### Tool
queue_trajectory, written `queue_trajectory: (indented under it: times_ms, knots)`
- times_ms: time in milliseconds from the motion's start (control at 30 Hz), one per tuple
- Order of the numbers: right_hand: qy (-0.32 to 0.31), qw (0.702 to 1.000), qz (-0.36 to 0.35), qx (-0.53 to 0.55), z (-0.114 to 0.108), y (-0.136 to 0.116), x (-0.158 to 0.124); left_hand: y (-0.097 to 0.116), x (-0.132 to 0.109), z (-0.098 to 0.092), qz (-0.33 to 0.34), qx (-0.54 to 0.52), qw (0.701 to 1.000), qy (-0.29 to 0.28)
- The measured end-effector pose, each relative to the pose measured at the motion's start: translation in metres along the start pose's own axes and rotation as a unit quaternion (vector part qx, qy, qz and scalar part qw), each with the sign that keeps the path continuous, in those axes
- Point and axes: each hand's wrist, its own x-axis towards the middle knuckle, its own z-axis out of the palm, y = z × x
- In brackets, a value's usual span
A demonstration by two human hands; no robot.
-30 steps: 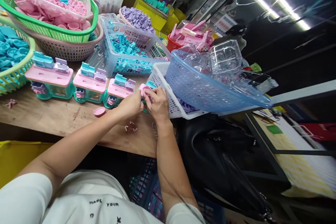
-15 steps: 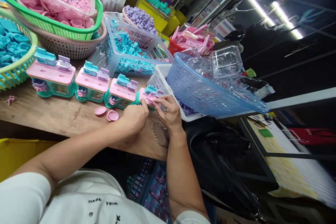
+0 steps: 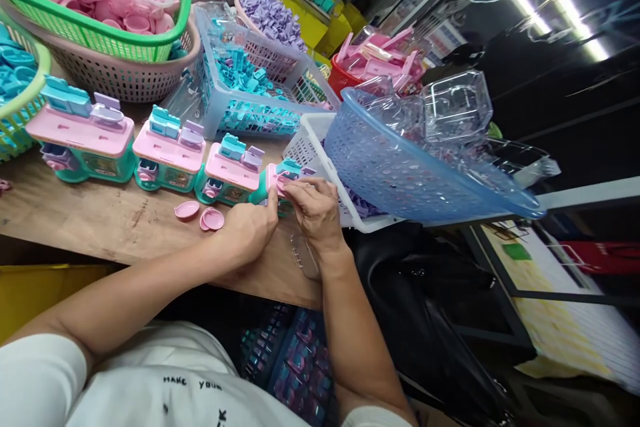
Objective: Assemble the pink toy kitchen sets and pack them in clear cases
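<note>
Several small toy kitchens stand in a row on the wooden table, with pink tops, teal bases and blue and lilac fittings. At the right end, the last toy kitchen (image 3: 273, 177) is partly hidden by my hands. My left hand (image 3: 253, 227) is closed against its front left edge, its fingers curled. The fingers of my right hand (image 3: 317, 210) pinch a small curved pink plastic piece (image 3: 283, 180) at its pink top. Just left of my left hand lie pink toy pans (image 3: 212, 218) and a pink oval dish (image 3: 187, 210). A clear plastic piece (image 3: 304, 253) lies below my right hand.
A blue basket (image 3: 395, 160) of clear packaging leans over a white crate (image 3: 367, 219) on the right. Behind the row stand a clear crate (image 3: 213, 107) of blue parts and a green basket (image 3: 155, 50) of pink parts. A black bag (image 3: 415, 293) hangs at the table's right edge.
My right hand has lowered slightly, bringing the pink piece closer to the last kitchen's top. The camera view has shifted a little; my left hand stays at the toy.
</note>
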Motion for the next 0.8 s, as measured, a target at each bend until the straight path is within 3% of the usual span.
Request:
queue_trajectory:
  times_ms: [100, 200, 300, 400, 500, 667, 800]
  knots:
    - [-0.061, 0.998, 0.030, 0.003, -0.007, -0.006, 0.005, -0.003, -0.001, -0.004, -0.001, -0.005, 1.000, -0.009]
    - [-0.061, 0.992, 0.114, -0.007, -0.004, -0.019, 0.007, -0.011, -0.006, -0.006, 0.006, -0.029, 1.000, 0.002]
    - [-0.026, 0.982, 0.187, 0.011, 0.002, -0.031, 0.007, -0.026, -0.021, -0.002, 0.021, -0.058, 0.997, 0.054]
    - [0.045, 0.976, 0.204, 0.066, -0.002, -0.047, -0.005, -0.045, -0.046, 0.004, 0.027, -0.066, 0.991, 0.114]
    - [0.099, 0.961, 0.227, 0.120, -0.009, -0.072, -0.034, -0.063, -0.069, 0.009, -0.036, -0.029, 0.985, 0.165]
    - [-0.030, 0.945, 0.242, 0.217, -0.004, -0.109, -0.082, -0.067, -0.077, 0.023, -0.112, -0.012, 0.980, 0.167]
    - [-0.036, 0.949, 0.222, 0.221, 0.003, -0.110, -0.098, -0.065, -0.065, 0.035, -0.126, -0.011, 0.979, 0.161]
